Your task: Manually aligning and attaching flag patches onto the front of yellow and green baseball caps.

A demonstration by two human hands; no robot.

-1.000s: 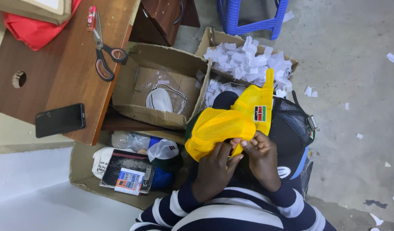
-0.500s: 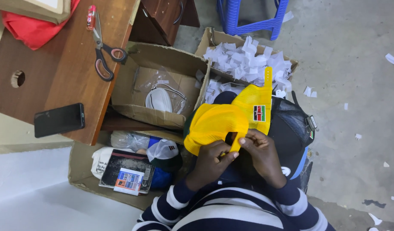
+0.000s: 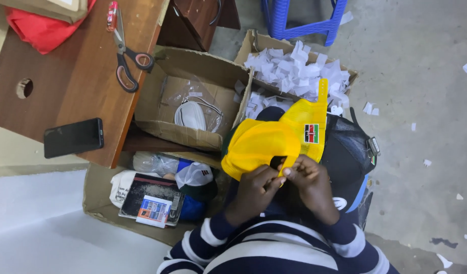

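On the lap, just above the striped sleeves, I see the yellow cap (image 3: 261, 147) held brim-edge toward the body. Left hand (image 3: 254, 190) and right hand (image 3: 309, 185) both pinch its lower rim, fingertips close together around a small dark spot I cannot identify. Risks, as I judge them: the fine pinch slips and the cap slides onto the black caps (image 3: 347, 152) beneath; an elbow knocks the open cardboard box (image 3: 193, 101) beside.
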